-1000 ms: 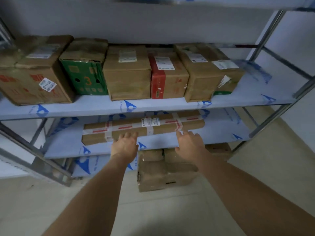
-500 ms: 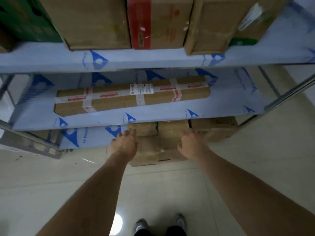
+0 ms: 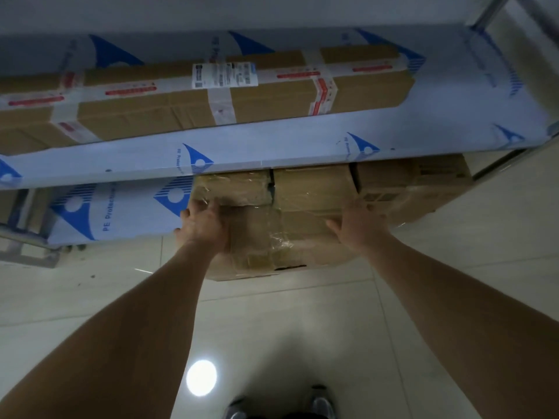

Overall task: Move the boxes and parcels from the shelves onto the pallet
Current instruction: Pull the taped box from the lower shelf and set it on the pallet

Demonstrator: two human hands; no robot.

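Both hands dropped from the long parcel's shelf to the bottom level and now sit on the taped box. Camera is closer and tilted further down.

Shelf rack (image 3: 272,152): metal frame, flat boards under blue-printed protective film, two levels visible. Floor (image 3: 302,322): glossy pale tiles with one round light glare.

Long parcel (image 3: 211,95): one, flat brown cardboard, banded with white-and-red tape, white label on top, lying on the middle shelf.

Bottom level: at least three brown cardboard boxes side by side, partly hidden by the shelf edge above. Taped box (image 3: 272,231) is wrinkled, wrapped in shiny clear tape, sticking out over the floor.

Left hand (image 3: 205,225) on its left top corner, fingers slightly spread, curled onto the cardboard. Right hand (image 3: 357,225) on its right side, fingers spread flat.

Two shoes (image 3: 281,403) at the bottom edge.
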